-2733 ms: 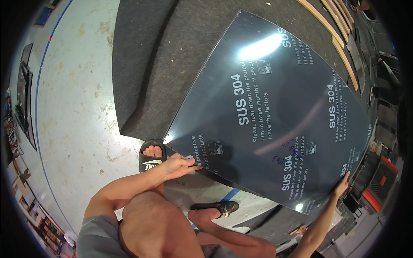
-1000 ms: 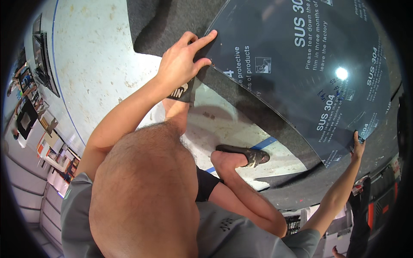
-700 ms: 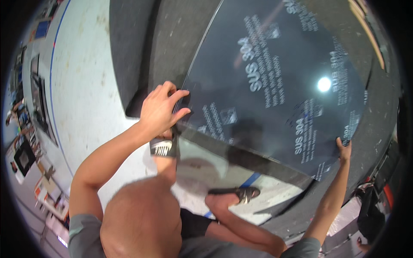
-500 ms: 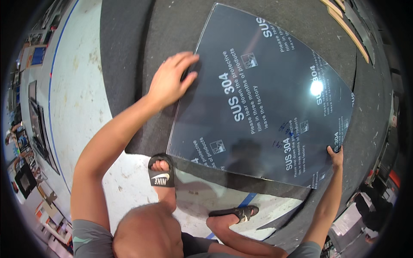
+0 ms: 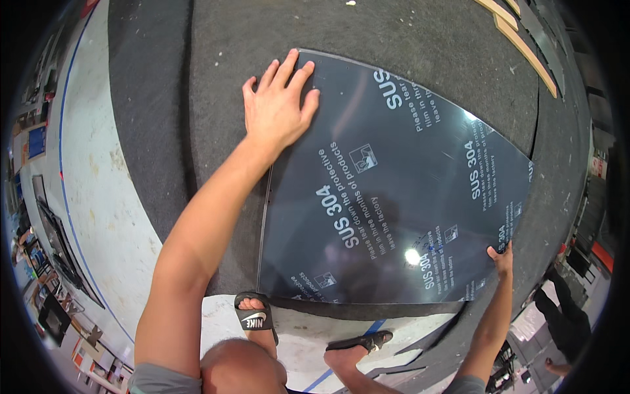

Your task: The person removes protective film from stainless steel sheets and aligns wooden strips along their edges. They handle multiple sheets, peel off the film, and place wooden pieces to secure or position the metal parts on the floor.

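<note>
A large metal sheet (image 5: 407,164) wrapped in dark blue-grey printed film lies in front of me over a dark mat. My left hand (image 5: 279,98) is at its far left corner, fingers spread, with the fingertips and thumb reaching over the edge onto the film. On the right side, my right hand (image 5: 501,259) grips the sheet's edge, thumb on top; its other fingers are mostly hidden beneath. Faint handwriting and a bright light reflection show on the film toward the near right.
The dark rubber mat (image 5: 230,59) extends beyond the sheet. Wooden strips (image 5: 525,52) lie at the far right. My sandalled foot (image 5: 254,315) is by the sheet's near left corner, on a pale floor (image 5: 105,184) marked with blue tape. Someone in dark trousers (image 5: 564,312) is at the right.
My left hand has moved up the left edge to the far corner, its fingers now spread. The sheet sits lower in view, and the light reflection has shifted nearer. My right hand keeps its hold.
</note>
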`<control>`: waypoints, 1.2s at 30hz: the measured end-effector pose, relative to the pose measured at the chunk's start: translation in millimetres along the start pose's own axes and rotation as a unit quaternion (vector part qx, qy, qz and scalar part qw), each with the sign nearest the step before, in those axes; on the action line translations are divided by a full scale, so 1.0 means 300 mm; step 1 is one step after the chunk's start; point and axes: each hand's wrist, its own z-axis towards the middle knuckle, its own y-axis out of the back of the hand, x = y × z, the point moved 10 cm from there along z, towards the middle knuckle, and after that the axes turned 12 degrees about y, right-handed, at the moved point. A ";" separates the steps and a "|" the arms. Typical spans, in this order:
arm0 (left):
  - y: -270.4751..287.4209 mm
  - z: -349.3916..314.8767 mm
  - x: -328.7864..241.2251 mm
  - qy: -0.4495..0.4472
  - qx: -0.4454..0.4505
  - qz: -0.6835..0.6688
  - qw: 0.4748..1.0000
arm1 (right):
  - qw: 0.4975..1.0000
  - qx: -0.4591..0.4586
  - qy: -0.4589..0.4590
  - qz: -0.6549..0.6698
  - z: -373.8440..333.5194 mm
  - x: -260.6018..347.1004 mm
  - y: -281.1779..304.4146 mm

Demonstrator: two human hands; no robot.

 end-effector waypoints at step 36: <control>-0.090 -0.007 0.020 0.045 0.034 -0.040 0.998 | 0.959 -0.263 -0.105 0.031 -0.083 -0.048 0.529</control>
